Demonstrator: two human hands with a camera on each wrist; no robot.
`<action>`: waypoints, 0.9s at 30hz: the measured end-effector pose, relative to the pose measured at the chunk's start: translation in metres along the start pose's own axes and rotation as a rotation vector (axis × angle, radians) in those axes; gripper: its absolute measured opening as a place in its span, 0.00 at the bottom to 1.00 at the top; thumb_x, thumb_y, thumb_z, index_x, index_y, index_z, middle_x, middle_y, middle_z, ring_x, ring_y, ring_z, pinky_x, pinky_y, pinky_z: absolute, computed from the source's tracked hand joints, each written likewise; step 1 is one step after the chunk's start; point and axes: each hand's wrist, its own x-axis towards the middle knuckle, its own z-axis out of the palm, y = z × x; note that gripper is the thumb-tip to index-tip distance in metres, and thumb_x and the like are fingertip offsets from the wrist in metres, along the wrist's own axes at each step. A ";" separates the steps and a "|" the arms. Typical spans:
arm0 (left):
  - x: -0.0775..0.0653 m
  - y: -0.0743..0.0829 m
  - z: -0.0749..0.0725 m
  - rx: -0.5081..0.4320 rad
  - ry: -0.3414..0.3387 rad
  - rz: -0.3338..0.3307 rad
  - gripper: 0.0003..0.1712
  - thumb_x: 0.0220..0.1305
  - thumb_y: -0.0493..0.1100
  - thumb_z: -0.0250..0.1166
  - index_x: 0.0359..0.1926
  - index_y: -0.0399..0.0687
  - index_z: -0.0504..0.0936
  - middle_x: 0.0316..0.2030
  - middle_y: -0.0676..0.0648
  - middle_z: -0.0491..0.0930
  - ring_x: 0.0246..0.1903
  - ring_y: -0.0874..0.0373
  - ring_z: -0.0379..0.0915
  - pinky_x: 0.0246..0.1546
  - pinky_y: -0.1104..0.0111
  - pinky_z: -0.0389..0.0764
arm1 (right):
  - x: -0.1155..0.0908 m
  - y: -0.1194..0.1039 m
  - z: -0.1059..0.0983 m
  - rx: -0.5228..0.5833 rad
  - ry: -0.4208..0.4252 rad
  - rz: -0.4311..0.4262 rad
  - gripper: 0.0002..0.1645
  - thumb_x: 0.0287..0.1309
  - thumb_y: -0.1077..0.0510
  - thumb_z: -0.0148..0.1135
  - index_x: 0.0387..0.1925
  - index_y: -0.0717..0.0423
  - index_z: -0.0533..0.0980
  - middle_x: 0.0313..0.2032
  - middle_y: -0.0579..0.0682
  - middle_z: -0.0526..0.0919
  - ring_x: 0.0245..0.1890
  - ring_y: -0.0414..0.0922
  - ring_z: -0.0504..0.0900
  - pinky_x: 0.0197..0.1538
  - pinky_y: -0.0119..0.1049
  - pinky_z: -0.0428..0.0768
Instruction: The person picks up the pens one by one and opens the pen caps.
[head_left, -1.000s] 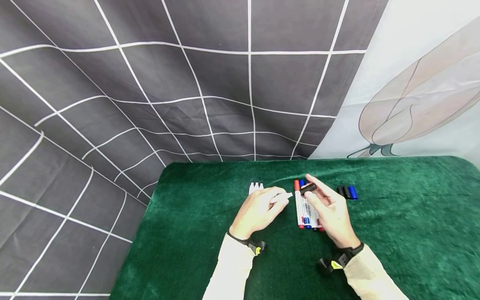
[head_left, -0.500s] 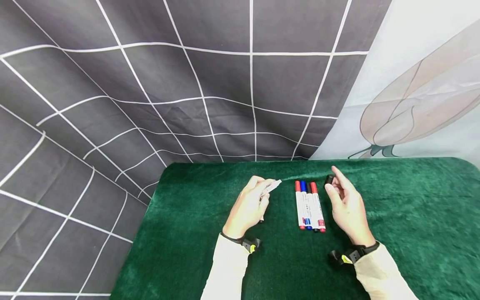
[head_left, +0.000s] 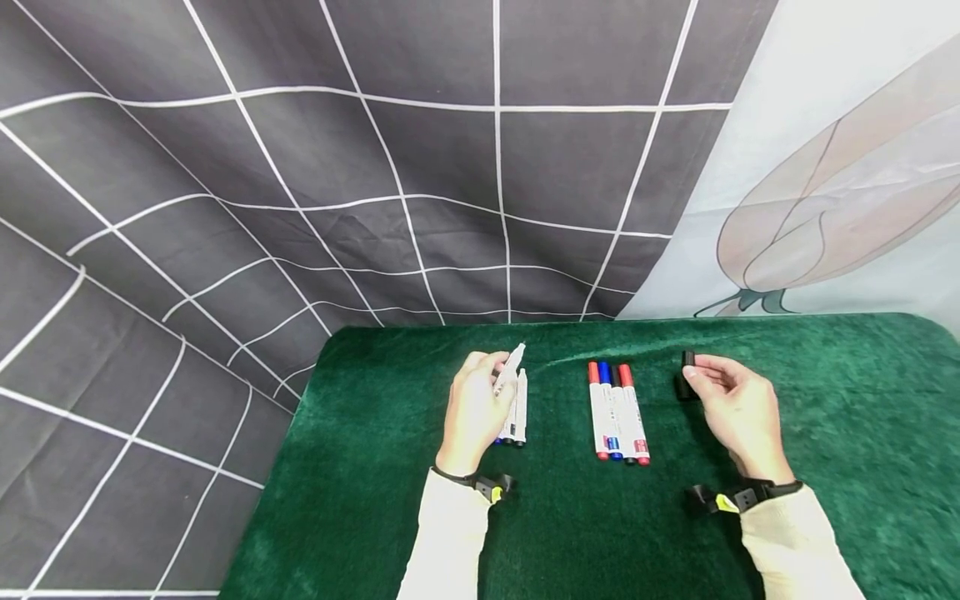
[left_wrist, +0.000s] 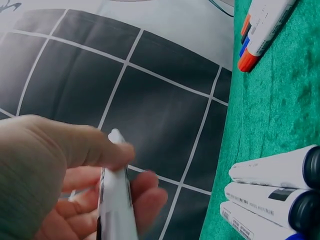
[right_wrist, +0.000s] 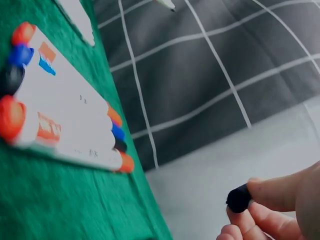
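My left hand (head_left: 474,408) holds a white uncapped marker (head_left: 513,367), its nib pointing up and away. In the left wrist view that marker (left_wrist: 117,207) lies between thumb and fingers. Under and beside this hand, three uncapped markers (head_left: 521,408) lie side by side, partly hidden. My right hand (head_left: 742,408) pinches a black marker cap (head_left: 687,359) between thumb and fingers; the right wrist view shows the cap (right_wrist: 239,199) end-on. Just below it, another dark cap (head_left: 683,388) is on the cloth, and the hand covers whatever lies beside it.
Between the hands several capped markers (head_left: 618,417) lie in a row, with red, blue and black caps. All rests on a green velvety cloth (head_left: 570,525). A grey gridded curtain (head_left: 420,150) and a white printed one (head_left: 697,275) hang behind the table.
My right hand has carried the black cap rightward from over the capped row to beside the other caps. My left hand has moved left with the uncapped marker, its nib turning upward.
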 end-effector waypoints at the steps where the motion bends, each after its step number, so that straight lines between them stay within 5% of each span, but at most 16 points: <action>1: 0.000 -0.001 0.000 -0.001 0.016 -0.026 0.16 0.59 0.36 0.68 0.49 0.41 0.86 0.39 0.46 0.82 0.34 0.55 0.82 0.38 0.61 0.81 | 0.001 0.002 -0.002 -0.013 0.006 0.005 0.23 0.68 0.48 0.62 0.54 0.62 0.81 0.44 0.59 0.86 0.32 0.21 0.72 0.33 0.22 0.70; 8: -0.002 -0.004 -0.002 0.070 0.096 -0.173 0.12 0.56 0.39 0.69 0.42 0.42 0.89 0.33 0.46 0.85 0.31 0.53 0.82 0.34 0.58 0.79 | 0.008 0.013 -0.012 -0.063 -0.014 0.085 0.27 0.65 0.43 0.63 0.55 0.59 0.82 0.39 0.53 0.89 0.29 0.19 0.71 0.34 0.29 0.70; 14: -0.003 -0.007 -0.005 0.139 0.076 -0.294 0.10 0.56 0.42 0.70 0.39 0.46 0.91 0.29 0.49 0.86 0.29 0.51 0.82 0.29 0.58 0.78 | 0.014 0.024 -0.018 -0.094 -0.038 0.175 0.31 0.63 0.38 0.64 0.56 0.56 0.82 0.33 0.41 0.88 0.30 0.22 0.70 0.37 0.34 0.68; 23: -0.004 -0.010 0.000 0.144 0.026 -0.391 0.09 0.57 0.42 0.73 0.38 0.42 0.89 0.28 0.47 0.86 0.30 0.47 0.83 0.31 0.55 0.79 | 0.019 0.042 -0.028 -0.164 -0.056 0.204 0.33 0.64 0.38 0.62 0.55 0.63 0.81 0.40 0.59 0.88 0.52 0.59 0.75 0.43 0.47 0.65; 27: -0.004 -0.011 0.002 0.149 0.023 -0.432 0.08 0.56 0.42 0.74 0.34 0.41 0.88 0.28 0.46 0.87 0.31 0.45 0.84 0.32 0.53 0.79 | 0.021 0.047 -0.028 -0.197 -0.054 0.175 0.32 0.66 0.40 0.61 0.53 0.64 0.82 0.40 0.61 0.88 0.56 0.64 0.73 0.45 0.50 0.64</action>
